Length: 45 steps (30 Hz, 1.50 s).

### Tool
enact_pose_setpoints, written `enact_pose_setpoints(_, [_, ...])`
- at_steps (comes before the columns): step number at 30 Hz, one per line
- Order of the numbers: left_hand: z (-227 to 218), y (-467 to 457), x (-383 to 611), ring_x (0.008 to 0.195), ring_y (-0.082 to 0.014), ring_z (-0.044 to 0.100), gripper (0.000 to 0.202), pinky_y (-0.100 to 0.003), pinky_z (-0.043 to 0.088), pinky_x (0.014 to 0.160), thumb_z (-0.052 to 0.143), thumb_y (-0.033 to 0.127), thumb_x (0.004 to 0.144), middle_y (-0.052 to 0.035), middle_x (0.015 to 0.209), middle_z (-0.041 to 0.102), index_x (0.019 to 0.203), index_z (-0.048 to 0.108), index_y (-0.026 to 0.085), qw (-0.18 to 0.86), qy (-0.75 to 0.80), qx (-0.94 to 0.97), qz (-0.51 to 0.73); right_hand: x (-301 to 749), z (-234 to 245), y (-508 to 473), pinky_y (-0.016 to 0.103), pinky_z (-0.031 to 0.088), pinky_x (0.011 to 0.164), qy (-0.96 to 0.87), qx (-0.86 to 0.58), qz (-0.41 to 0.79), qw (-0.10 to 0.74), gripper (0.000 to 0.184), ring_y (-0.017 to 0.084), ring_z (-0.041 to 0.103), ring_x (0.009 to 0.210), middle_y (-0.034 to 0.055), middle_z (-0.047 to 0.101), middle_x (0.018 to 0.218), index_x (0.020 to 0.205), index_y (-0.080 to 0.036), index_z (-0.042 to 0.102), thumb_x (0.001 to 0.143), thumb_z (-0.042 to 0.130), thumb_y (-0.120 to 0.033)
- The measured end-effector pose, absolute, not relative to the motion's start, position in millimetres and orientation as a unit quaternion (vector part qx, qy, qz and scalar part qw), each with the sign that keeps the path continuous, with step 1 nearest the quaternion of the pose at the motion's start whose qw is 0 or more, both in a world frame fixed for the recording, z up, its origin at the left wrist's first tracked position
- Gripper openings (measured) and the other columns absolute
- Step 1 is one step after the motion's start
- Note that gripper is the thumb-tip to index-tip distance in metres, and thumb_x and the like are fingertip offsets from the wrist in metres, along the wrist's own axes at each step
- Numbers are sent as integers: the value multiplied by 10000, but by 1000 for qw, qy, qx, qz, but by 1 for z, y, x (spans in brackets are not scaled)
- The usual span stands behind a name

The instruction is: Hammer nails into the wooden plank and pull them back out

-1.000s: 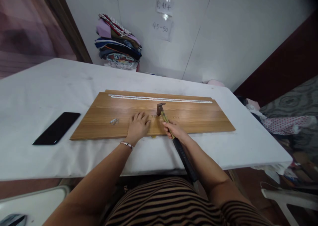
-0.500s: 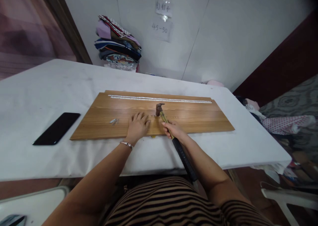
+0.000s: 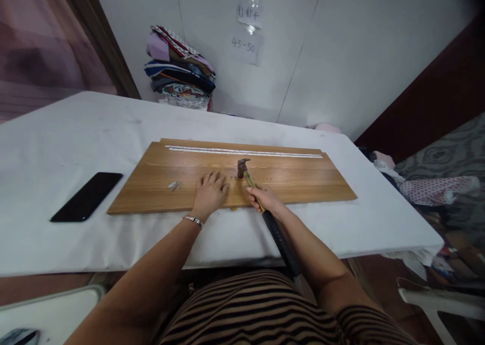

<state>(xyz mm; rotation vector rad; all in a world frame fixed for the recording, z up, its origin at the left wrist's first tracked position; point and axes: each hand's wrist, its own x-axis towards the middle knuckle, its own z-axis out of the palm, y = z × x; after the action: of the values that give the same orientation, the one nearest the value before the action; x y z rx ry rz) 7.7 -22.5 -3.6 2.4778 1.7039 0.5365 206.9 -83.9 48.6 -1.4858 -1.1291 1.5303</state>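
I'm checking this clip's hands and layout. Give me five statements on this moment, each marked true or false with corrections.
1. The right hand grips the hammer. True.
2. The left hand is wrapped around the hammer too. False: the left hand rests palm-down on the wooden board.
3. Two white strips run along the board's far side. True.
4. The loose nails lie to the right of the hammer. False: the nails lie left of it, beyond the left hand.
5. A black flat device lies left of the board. True.
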Motion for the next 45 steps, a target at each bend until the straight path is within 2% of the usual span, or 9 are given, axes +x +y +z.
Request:
enact_pose_setpoints(9, [-4,-22,8,1447,-339,455,475,-563,315,1190,389,398,1012,-158,1527,579,1340,679,213,44,556,812,173,208,45,-83,195,313,352,-426,-562,599,380,331,70,379,379,-91,453,529,724,-241,450,826,673,-464])
enact_pose_setpoints(16, [-3,-22,8,1446,-344,453,479,-572,311,1192,390,386,1010,-162,1525,581,1348,679,207,47,556,812,174,206,47,-83,202,315,346,-431,-569,597,366,293,75,370,370,-88,444,500,713,-242,448,854,632,-420])
enact_pose_setpoints(23, [-4,-22,8,1448,-349,451,481,-568,299,1193,401,376,1011,-180,1526,576,1351,677,175,51,555,812,176,208,46,-83,197,326,359,-441,-568,595,360,334,74,370,366,-87,434,474,687,-239,437,866,635,-440])
enact_pose_setpoints(32, [-3,-22,8,1447,-347,459,433,-559,292,1197,455,368,994,-176,1510,595,1299,710,196,74,553,806,200,208,43,-81,203,325,356,-433,-569,595,366,306,81,383,367,-85,458,486,717,-243,458,845,647,-446])
enact_pose_setpoints(36, [-2,-19,4,1405,-332,515,366,-553,277,1214,504,367,964,-141,1413,680,1182,760,223,148,554,776,262,204,47,-78,204,322,358,-429,-561,597,381,293,81,381,364,-89,439,472,706,-243,450,854,625,-425])
enact_pose_setpoints(39, [3,-17,4,1267,-311,627,346,-496,376,1161,499,389,962,-114,1244,766,1074,781,221,251,563,716,329,196,48,-72,208,327,355,-425,-551,595,402,273,82,382,361,-93,439,475,707,-245,438,853,612,-396])
enact_pose_setpoints(42, [11,-17,16,1051,-288,713,367,-397,524,962,533,481,952,-104,1045,799,973,773,204,392,546,629,392,179,42,-64,203,334,362,-409,-546,588,434,251,76,389,362,-97,459,500,724,-239,450,849,617,-378])
enact_pose_setpoints(45, [25,-15,33,701,-217,701,435,-305,546,658,576,575,934,-74,738,737,887,732,172,569,466,548,398,157,33,-54,200,356,383,-414,-539,577,453,242,77,408,370,-98,452,496,719,-232,471,850,628,-362])
